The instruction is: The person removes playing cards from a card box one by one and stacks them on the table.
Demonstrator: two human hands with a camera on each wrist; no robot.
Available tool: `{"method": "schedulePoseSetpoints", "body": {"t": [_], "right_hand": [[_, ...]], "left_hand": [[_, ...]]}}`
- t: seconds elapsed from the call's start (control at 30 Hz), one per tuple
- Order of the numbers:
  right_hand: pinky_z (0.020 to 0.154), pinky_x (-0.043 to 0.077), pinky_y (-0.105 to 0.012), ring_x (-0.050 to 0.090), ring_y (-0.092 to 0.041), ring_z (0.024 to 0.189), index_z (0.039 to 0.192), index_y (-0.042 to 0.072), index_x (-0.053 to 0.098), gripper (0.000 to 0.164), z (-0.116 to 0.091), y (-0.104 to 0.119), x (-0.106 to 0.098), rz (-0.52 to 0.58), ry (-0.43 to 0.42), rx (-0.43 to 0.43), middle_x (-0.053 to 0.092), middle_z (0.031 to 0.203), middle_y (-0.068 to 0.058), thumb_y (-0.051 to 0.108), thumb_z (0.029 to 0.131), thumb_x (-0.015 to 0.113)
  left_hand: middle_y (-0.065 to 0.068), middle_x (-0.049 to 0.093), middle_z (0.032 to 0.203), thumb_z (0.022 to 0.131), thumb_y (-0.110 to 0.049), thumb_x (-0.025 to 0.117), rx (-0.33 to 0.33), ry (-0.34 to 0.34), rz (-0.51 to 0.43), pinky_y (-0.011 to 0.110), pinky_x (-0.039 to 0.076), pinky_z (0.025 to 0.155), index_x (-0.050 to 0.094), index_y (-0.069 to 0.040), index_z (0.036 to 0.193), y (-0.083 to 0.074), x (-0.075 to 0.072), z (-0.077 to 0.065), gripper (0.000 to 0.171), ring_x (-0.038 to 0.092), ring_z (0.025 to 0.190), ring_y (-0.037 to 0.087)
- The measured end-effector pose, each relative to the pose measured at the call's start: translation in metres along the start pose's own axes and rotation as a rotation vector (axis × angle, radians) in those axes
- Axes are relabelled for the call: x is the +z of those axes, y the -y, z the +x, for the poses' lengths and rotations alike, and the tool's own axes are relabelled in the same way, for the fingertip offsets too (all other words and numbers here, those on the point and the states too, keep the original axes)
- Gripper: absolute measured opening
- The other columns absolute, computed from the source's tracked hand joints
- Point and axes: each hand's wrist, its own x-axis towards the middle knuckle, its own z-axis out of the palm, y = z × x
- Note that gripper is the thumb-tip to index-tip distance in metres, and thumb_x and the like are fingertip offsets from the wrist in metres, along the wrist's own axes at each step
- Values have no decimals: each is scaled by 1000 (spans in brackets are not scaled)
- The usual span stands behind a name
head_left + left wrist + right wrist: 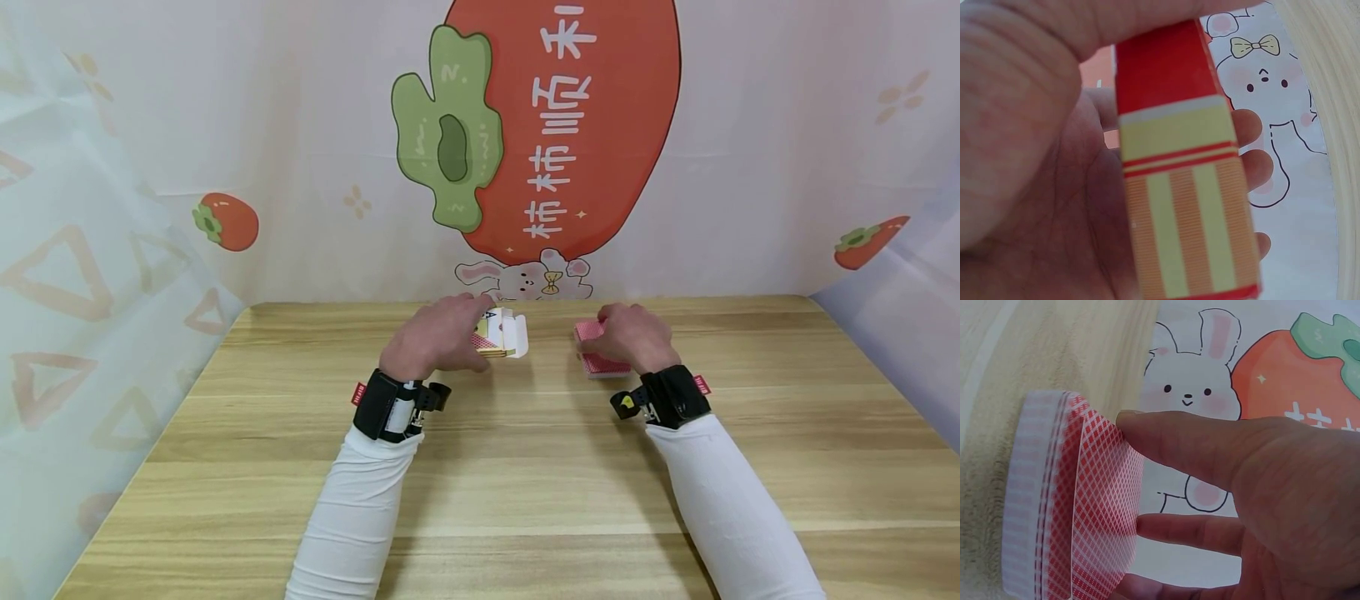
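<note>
My left hand [438, 337] grips a playing-card box [515, 335] between thumb and fingers at the back of the table. In the left wrist view the box [1185, 162] shows a red, yellow and orange-striped side, with fingertips reaching past its far edge. Its white end flap stands open toward the right. My right hand [637, 337] is over a deck of playing cards [606, 365] with red patterned backs lying on the table. Seen from the right wrist, the spread thumb and fingertips [1154, 526] meet the deck's far edge, and its top cards [1100, 506] sit slightly offset.
The wooden table [517, 500] ends just behind both hands at a white backdrop [315, 125] printed with persimmons and a rabbit. A pale patterned cloth [75, 333] hangs on the left side. A black strap with a camera circles each wrist.
</note>
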Motion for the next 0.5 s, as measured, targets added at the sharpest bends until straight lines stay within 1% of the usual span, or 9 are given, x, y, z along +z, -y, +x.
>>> {"method": "schedulePoseSetpoints", "body": {"t": [0.3, 0.5], "right_hand": [[80, 49, -51, 52, -38, 105, 139, 4, 57, 72, 3, -1, 5, 10, 2, 19, 58, 119, -23, 48, 84, 74], [80, 49, -52, 50, -38, 106, 140, 4, 56, 73, 4, 0, 7, 15, 13, 19, 57, 118, -24, 47, 84, 74]], "left_hand": [[10, 63, 122, 76, -27, 90, -1, -2, 6, 43, 51, 90, 47, -10, 147, 0, 1, 0, 85, 58, 105, 26], [10, 62, 122, 76, -26, 90, -1, 0, 6, 44, 51, 90, 47, -10, 147, 0, 1, 0, 85, 58, 105, 26]]}}
